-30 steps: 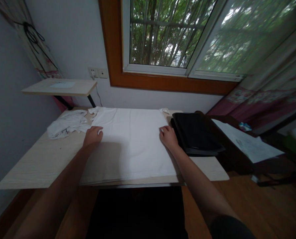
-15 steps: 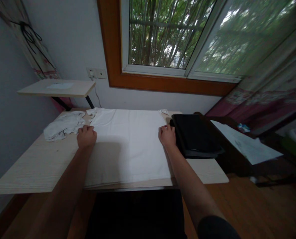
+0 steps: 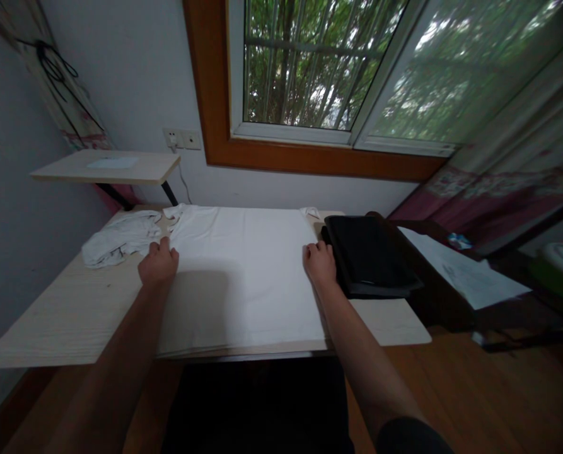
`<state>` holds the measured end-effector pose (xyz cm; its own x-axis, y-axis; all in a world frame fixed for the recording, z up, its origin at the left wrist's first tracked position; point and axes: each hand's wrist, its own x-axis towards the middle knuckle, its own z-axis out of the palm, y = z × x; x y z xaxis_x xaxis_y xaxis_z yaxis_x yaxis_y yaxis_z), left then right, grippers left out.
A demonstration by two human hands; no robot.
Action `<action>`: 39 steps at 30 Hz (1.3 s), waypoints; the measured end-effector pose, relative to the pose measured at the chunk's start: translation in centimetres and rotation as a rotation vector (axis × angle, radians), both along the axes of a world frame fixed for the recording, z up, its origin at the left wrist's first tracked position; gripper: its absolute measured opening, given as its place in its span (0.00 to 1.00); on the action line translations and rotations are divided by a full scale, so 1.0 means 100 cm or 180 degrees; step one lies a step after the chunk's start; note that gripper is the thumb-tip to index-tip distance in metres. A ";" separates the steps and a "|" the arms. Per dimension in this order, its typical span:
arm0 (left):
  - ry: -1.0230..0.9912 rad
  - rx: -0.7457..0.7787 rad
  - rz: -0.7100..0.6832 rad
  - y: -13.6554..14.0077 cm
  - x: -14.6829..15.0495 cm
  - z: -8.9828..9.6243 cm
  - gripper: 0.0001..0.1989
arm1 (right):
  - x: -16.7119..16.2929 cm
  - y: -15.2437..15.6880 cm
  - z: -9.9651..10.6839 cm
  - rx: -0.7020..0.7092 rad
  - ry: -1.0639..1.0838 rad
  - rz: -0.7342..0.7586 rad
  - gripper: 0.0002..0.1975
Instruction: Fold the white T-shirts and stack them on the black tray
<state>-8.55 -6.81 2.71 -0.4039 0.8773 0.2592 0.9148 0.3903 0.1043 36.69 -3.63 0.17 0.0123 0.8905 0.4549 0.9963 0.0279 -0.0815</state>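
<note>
A white cloth (image 3: 248, 277) lies flat and nearly smooth on the wooden table, with small bunched, sleeve-like parts at its two far corners. At its left edge is my left hand (image 3: 159, 261), fingers curled and pinched together at the cloth's side. My right hand (image 3: 320, 261) rests on the right edge with bent fingers closed on the cloth. The fingertips of both hands are partly hidden. A crumpled white cloth (image 3: 120, 239) lies beyond my left hand, on the left.
Right of my right hand a black folder-like stack (image 3: 369, 255) sits on the table (image 3: 49, 315). A small raised shelf (image 3: 106, 165) stands at the back left. Farther right, a paper sheet (image 3: 461, 268) lies on a dark surface. The window (image 3: 319, 63) is ahead.
My left hand has shifted slightly left and nearer to me. My right hand stays at the right edge, almost unmoved. The cloth looks much the same.
</note>
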 end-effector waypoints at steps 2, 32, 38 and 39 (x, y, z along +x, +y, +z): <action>-0.0001 -0.0003 -0.0017 -0.004 -0.002 0.000 0.25 | 0.000 -0.005 0.000 -0.0004 0.0048 0.0028 0.14; -0.0042 -0.0042 0.0042 0.007 -0.002 0.002 0.26 | -0.014 0.021 0.012 -0.0407 -0.0199 -0.0240 0.16; -0.0070 -0.0063 0.0152 0.013 -0.008 -0.001 0.24 | -0.013 0.038 0.007 -0.0263 -0.0089 -0.0552 0.18; -0.0065 -0.0087 0.0146 0.012 -0.010 -0.001 0.24 | -0.012 0.037 0.006 -0.0264 -0.0083 -0.0599 0.18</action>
